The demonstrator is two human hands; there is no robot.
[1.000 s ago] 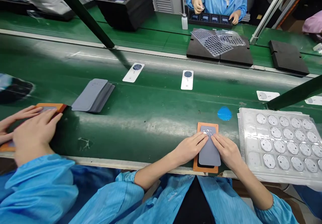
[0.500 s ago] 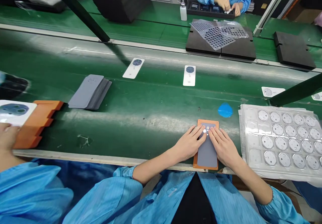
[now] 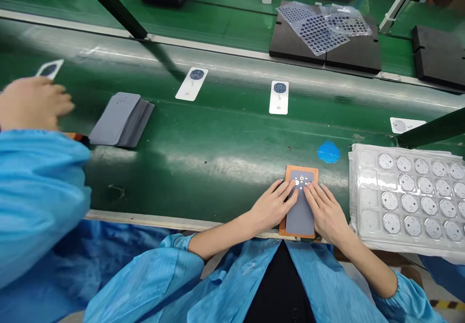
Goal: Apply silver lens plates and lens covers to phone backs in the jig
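Observation:
An orange fixture (image 3: 303,168) lies at the near edge of the green bench, with a flat grey panel (image 3: 300,219) in it. Small holes and white spots show near the panel's far end. My left hand (image 3: 271,208) rests on the panel's left side, fingers stretched out, fingertips near the holes. From the opposite side, my right hand (image 3: 326,213) presses extended fingers on the panel just below the holes. Both hands lie flat and grasp nothing. What is under the fingertips is hidden.
To the right stands a clear tray (image 3: 370,221) of round white pieces. Nearby are a blue disc (image 3: 329,152) and white panels (image 3: 278,105). On the left sit stacked grey panels (image 3: 115,119) and a co-worker's hand (image 3: 34,102). A dark post (image 3: 432,128) slants at right.
My hands keep their place on the grey panel. The co-worker's hand at left has moved forward over the bench, near a white panel. The view has tilted slightly downward.

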